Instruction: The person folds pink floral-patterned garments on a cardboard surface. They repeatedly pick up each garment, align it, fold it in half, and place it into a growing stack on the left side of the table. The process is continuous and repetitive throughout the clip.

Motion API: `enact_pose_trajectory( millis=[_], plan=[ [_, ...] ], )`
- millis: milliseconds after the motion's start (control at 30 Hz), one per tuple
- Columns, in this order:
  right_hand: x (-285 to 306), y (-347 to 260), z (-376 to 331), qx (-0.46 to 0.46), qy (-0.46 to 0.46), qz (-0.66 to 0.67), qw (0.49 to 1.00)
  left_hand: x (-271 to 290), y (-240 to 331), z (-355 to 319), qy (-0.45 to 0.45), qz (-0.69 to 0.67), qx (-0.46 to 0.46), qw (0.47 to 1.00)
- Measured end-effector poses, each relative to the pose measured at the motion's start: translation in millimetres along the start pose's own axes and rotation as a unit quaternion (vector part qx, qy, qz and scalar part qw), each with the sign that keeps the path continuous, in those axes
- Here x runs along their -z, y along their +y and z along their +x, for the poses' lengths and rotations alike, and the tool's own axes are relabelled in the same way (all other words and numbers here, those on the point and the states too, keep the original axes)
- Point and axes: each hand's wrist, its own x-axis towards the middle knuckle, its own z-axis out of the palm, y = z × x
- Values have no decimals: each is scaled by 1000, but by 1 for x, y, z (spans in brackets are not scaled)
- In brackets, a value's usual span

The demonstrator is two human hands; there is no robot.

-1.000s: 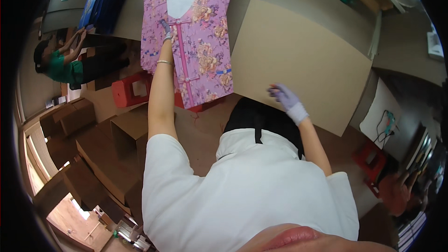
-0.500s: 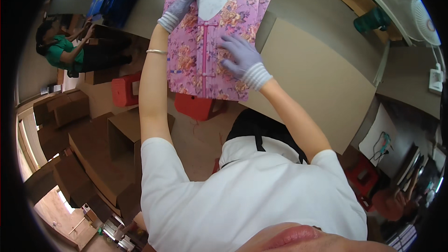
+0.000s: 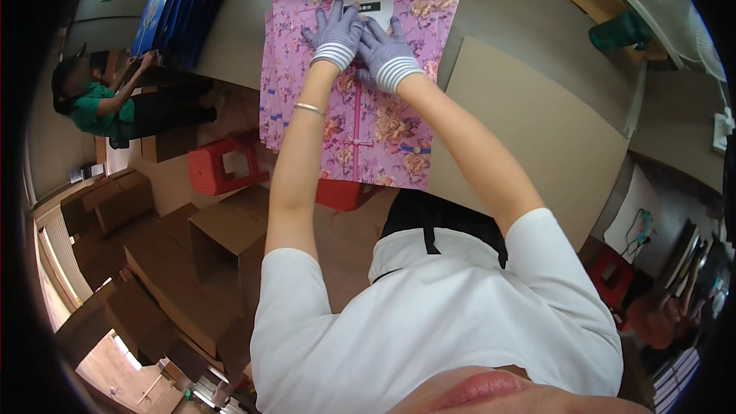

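Resting spread and flat, side by side, the left hand [image 3: 337, 34] and right hand [image 3: 386, 50] lie on the far half of the pink floral sheets [image 3: 392, 126], whose long axis points away from the person [image 3: 429, 303] on the worktop [image 3: 491, 4].

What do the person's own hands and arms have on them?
The left hand and right hand wear matching pale purple-grey, fabric-looking gloves with white-and-grey striped cuffs. A thin, silver-coloured bangle circles the left forearm. Short white shirt sleeves cover both upper arms.
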Motion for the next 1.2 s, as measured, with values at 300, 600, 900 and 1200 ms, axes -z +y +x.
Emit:
enact_pose_trajectory(
  millis=[300, 600, 900, 1200],
  plan=[
    [68, -30, -163, 180, -155, 101, 966, -29, -15, 3, 94, 161, -50, 981],
    [-5, -38, -139, 101, -47, 94, 989, -37, -24, 67, 151, 134, -74, 977],
    [22, -35, -184, 93, 57, 246, 963, -77, -63, 99, 90, 183, -81, 976],
    [5, 172, -535, -553, -53, 10, 832, 11, -13, 51, 346, 90, -198, 913]
  ],
)
